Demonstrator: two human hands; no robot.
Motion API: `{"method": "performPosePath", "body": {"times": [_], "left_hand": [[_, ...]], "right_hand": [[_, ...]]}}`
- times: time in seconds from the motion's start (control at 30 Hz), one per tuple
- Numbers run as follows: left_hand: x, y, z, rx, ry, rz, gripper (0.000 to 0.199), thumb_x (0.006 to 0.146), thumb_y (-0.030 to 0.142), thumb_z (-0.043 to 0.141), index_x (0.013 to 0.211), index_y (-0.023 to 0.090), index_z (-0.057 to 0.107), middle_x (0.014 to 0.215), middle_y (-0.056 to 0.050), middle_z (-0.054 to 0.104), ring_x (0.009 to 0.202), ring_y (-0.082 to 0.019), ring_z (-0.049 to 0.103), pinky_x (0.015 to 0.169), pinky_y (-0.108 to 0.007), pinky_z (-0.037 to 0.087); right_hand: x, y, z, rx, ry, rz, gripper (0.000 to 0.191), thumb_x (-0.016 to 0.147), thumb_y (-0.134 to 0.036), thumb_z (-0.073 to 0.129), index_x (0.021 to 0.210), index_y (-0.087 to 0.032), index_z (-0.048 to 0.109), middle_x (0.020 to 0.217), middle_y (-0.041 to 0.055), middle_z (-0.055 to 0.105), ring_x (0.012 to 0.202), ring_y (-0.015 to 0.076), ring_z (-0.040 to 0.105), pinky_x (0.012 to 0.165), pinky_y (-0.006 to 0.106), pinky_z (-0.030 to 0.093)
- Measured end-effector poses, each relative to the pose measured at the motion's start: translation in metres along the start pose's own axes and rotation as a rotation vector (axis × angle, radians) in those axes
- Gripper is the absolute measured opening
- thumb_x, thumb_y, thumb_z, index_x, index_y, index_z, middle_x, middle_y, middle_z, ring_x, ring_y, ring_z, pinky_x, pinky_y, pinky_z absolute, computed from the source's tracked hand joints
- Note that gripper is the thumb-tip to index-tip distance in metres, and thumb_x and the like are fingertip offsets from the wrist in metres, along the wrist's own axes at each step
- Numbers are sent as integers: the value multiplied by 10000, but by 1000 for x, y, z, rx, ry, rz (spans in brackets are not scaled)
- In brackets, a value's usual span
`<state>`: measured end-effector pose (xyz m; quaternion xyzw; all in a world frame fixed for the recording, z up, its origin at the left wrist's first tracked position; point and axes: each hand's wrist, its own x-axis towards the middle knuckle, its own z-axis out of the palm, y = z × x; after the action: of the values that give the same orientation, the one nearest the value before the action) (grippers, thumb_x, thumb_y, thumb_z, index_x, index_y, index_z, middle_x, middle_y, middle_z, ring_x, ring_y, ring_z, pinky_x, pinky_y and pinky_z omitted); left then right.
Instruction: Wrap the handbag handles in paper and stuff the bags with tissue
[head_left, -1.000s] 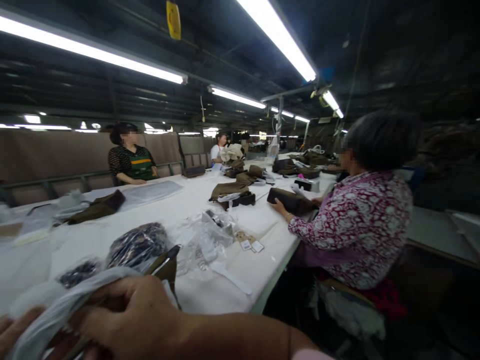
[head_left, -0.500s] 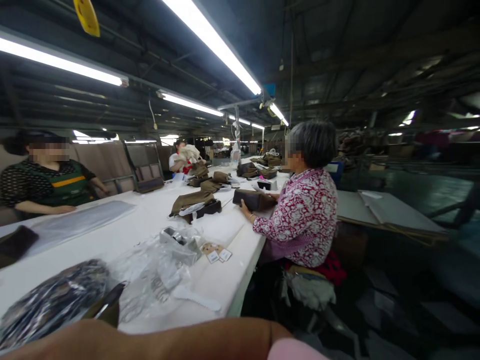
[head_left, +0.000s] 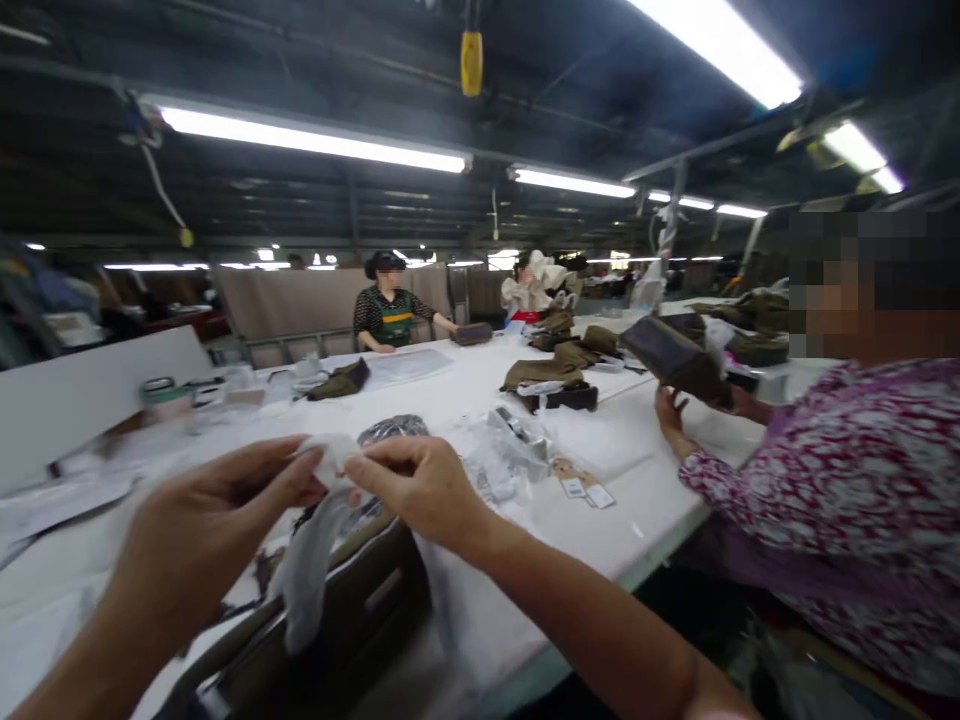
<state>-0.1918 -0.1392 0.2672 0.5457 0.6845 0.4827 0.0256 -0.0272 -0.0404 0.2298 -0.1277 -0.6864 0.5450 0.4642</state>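
Just above a dark olive bag, both hands meet at a strip of soft white wrapping. My left hand is closed in a pinch on the strip's upper end. Opposite it, the thumb and fingers of my right hand pinch the same end. The strip hangs down over the bag's open top edge; whether it wraps a strap cannot be made out. A pale label patch shows on the bag's side. Behind my hands lies a dark bundle in clear plastic.
Clear plastic packaging and paper tags lie on the white table. More olive bags are farther back. At right, a co-worker in a patterned top holds a dark bag. A lidded cup stands left.
My view has swung left, and both hands with the white wrapping and bag have come into sight. The co-worker at right has raised and tilted the dark bag.
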Motion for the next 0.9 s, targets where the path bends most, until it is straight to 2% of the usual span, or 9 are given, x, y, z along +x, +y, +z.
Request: {"method": "performPosePath", "body": {"times": [0.1, 0.2, 0.37, 0.47, 0.57, 0.6, 0.67, 0.8, 0.9], "left_hand": [[-5, 9, 2, -75, -11, -57, 515, 737, 604, 759, 1049, 193, 769, 847, -15, 802, 738, -210, 762, 715, -268, 626], [-8, 13, 9, -101, 63, 42, 418, 751, 534, 771, 1009, 206, 786, 782, 0, 789, 665, -180, 740, 690, -247, 629], [-12, 9, 11, -33, 108, 143, 284, 808, 468, 744, 1000, 264, 792, 792, 43, 788, 665, -146, 741, 637, -171, 598], [-17, 10, 9, 125, 165, 285, 216, 853, 422, 711, 985, 274, 797, 810, 50, 792, 649, -133, 734, 649, -167, 588], [-24, 14, 8, 204, 187, 487, 208, 887, 397, 677, 978, 260, 804, 955, 21, 806, 773, -157, 762, 819, -209, 600], [-27, 15, 7, 190, 162, 506, 215, 894, 402, 670, 989, 263, 804, 1000, 14, 803, 833, -171, 768, 873, -229, 595], [-29, 18, 5, 103, 85, 411, 251, 918, 436, 639, 1035, 276, 793, 1002, 13, 803, 858, -188, 773, 852, -248, 611], [-24, 19, 1, -133, -19, 93, 370, 869, 545, 664, 1053, 244, 777, 909, -11, 805, 715, -212, 773, 639, -259, 639], [-18, 15, 1, -136, -29, 76, 412, 767, 552, 768, 1042, 246, 785, 956, -18, 805, 762, -228, 775, 710, -276, 644]], "right_hand": [[2, -6, -1, -41, -23, 15, 254, 861, -364, 674, 842, -140, 792, 668, 10, 698, 594, 106, 572, 577, 212, 431], [2, -13, 0, -102, -67, 34, 236, 858, -302, 633, 787, -137, 787, 639, 8, 691, 602, 115, 593, 575, 213, 426], [3, -17, -2, -209, -107, 73, 237, 847, -260, 611, 723, -140, 772, 592, -2, 661, 574, 110, 554, 535, 218, 372], [5, -15, -4, -175, -131, 90, 234, 854, -284, 622, 746, -144, 775, 598, -7, 656, 580, 108, 543, 556, 220, 376], [4, -15, -6, -90, -173, 48, 228, 861, -289, 629, 731, -148, 753, 604, -25, 626, 569, 89, 497, 567, 211, 370], [4, -15, -7, -71, -188, 13, 238, 869, -291, 625, 715, -150, 741, 599, -32, 608, 561, 82, 477, 565, 208, 364], [1, -15, -6, -49, -206, -42, 261, 890, -313, 623, 715, -154, 733, 607, -34, 599, 554, 78, 460, 561, 208, 361], [-2, -16, -3, 5, -162, -13, 236, 882, -340, 644, 807, -153, 768, 679, -3, 679, 598, 99, 544, 593, 218, 413], [-3, -15, -1, -18, -129, -10, 219, 869, -308, 636, 798, -147, 766, 651, -4, 665, 616, 112, 580, 600, 220, 430]]}}
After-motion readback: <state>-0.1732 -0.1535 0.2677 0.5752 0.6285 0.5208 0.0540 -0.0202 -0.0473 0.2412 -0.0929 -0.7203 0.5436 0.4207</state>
